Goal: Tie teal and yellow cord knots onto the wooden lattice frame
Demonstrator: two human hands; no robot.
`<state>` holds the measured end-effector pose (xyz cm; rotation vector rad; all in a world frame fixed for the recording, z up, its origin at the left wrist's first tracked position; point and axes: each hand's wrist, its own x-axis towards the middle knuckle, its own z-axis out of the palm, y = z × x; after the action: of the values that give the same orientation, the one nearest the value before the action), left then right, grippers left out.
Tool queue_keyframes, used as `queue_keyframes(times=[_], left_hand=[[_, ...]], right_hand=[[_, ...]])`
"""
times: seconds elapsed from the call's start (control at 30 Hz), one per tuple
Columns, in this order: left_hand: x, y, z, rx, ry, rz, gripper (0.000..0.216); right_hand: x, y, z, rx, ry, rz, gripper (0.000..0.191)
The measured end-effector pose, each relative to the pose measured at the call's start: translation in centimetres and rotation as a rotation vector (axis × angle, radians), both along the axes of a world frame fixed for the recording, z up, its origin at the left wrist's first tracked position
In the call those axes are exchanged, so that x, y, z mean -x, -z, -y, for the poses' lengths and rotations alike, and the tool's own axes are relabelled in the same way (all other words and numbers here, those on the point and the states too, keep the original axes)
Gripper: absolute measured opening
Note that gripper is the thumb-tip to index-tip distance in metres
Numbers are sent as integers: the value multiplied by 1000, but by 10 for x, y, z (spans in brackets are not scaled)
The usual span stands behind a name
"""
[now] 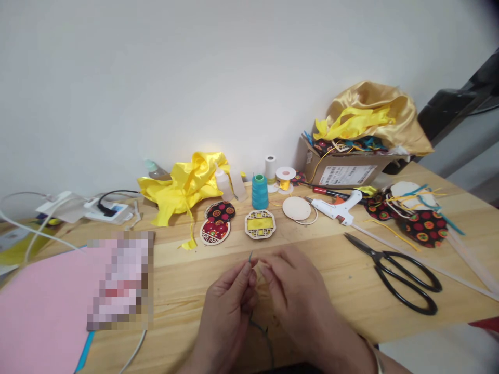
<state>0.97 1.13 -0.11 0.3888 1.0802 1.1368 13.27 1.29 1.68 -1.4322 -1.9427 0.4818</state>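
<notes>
My left hand [230,304] and my right hand [294,291] meet over the near middle of the wooden table [335,280]. The left fingers pinch a thin teal thread [250,255] whose end sticks up between the fingertips; the rest of it trails down between the hands. My right fingertips are pressed together right beside that thread end; what they pinch is too small to make out. Just beyond the hands lie a square wooden lattice ornament with a yellow centre [260,224] and a round red-patterned one [214,229].
Black scissors [397,270] lie to the right, a white glue gun [338,208] behind them. A teal thread cone [259,191], yellow satin fabric [183,186], a cardboard box of scraps [343,169], pink paper [42,311] and a power strip [105,210] surround the area.
</notes>
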Motion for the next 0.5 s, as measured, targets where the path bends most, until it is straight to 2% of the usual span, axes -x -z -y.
queue_keyframes(times=[0.1,0.23,0.3,0.4,0.5], left_hand=[[-1,-3,-1,3,-18,-45,24],[-3,-4,0,-25,44,-53,19],[-4,-4,1,-32,69,-56,19],[-4,-4,1,-36,87,-53,19],[-3,-5,-1,-27,56,-44,17]], right_hand=[[-12,4,-14,127,28,-203,19],[-18,6,-28,410,-110,-457,23],[-18,6,-31,497,-156,-523,23],[-19,3,-32,536,-136,-584,26],[-25,0,-32,483,-10,-627,24]])
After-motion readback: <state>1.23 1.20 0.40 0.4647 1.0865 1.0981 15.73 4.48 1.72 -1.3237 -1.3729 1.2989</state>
